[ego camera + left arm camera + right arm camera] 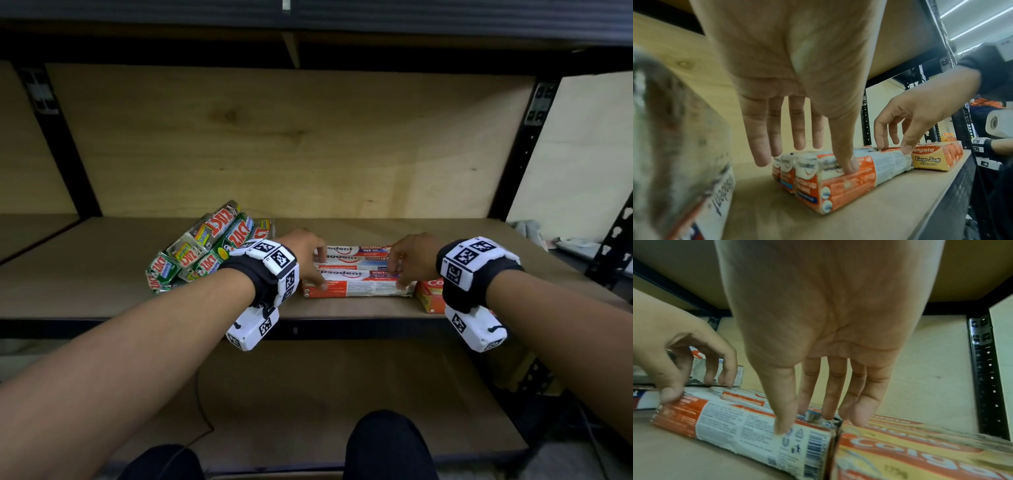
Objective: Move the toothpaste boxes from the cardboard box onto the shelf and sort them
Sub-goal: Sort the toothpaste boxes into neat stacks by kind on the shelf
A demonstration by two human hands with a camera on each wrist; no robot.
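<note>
Three Pepsodent boxes (pixel 356 274) between Zact boxes (pixel 205 246) and Colgate "Kayu Sugi" boxes (pixel 931 158).

Red-white toothpaste boxes (pixel 356 274) flat, side-by-side on shelf (pixel 342 308)

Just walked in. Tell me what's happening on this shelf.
A person is lining up toothpaste boxes on the shelf. The left hand and the right hand rest fingertips and thumbs on opposite ends of a row of Pepsodent boxes lying flat near the front edge. Colgate boxes sit directly to their right, and a loose pile of Zact boxes lies to the left.
</note>
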